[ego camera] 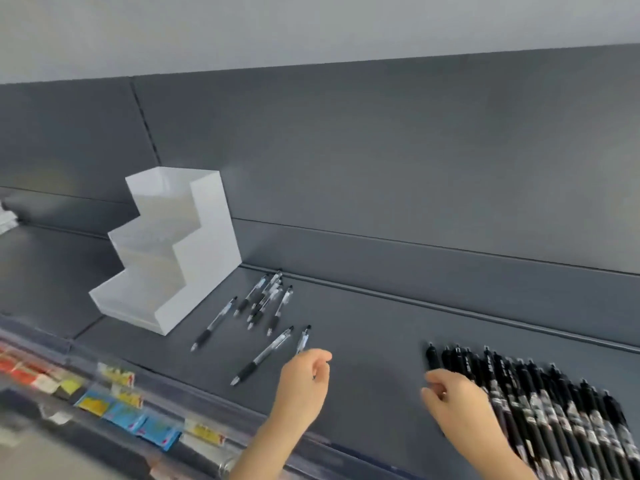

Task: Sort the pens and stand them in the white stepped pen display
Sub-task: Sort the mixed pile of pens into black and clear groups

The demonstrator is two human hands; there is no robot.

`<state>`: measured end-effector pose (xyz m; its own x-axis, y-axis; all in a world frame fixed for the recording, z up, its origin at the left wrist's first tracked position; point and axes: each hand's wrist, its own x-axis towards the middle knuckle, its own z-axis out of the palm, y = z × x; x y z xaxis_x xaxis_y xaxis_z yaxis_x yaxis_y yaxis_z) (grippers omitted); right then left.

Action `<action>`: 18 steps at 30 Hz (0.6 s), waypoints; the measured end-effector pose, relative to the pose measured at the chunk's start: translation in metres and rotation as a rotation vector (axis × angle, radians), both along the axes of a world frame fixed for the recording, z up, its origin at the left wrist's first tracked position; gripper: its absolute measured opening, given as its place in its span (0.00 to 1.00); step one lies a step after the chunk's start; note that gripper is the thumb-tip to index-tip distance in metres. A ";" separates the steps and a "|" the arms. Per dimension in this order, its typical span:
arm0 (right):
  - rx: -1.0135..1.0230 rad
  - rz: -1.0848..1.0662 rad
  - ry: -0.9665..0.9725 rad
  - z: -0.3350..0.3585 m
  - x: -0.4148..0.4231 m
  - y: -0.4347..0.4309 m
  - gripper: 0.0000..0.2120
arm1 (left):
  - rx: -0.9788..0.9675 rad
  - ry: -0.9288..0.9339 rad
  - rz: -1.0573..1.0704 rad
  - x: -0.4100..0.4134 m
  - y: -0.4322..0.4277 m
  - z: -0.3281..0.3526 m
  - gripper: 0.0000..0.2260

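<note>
Left hand (pixel 304 379) pinches a clear pen (pixel 303 339) right of the empty white stepped display (pixel 166 251); right hand (pixel 453 396), grip unclear, meets black pens (pixel 554 410) farther right; sorting stage, upright insertion probably follows.

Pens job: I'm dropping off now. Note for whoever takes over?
Left hand: pinches the lower end of one clear pen.
Right hand: at the left edge of the black pens; grip unclear.
Other clear pens lie loose right of the display.
Done: no pen stands in the display.
To do: stand all pens in it, sorted.
</note>
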<state>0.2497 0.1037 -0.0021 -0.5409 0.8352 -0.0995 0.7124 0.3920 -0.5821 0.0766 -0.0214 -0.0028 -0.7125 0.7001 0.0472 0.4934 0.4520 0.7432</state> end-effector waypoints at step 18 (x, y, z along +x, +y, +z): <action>0.036 0.104 -0.339 -0.003 -0.226 -0.095 0.51 | -0.444 0.347 0.206 -0.188 -0.048 -0.014 0.18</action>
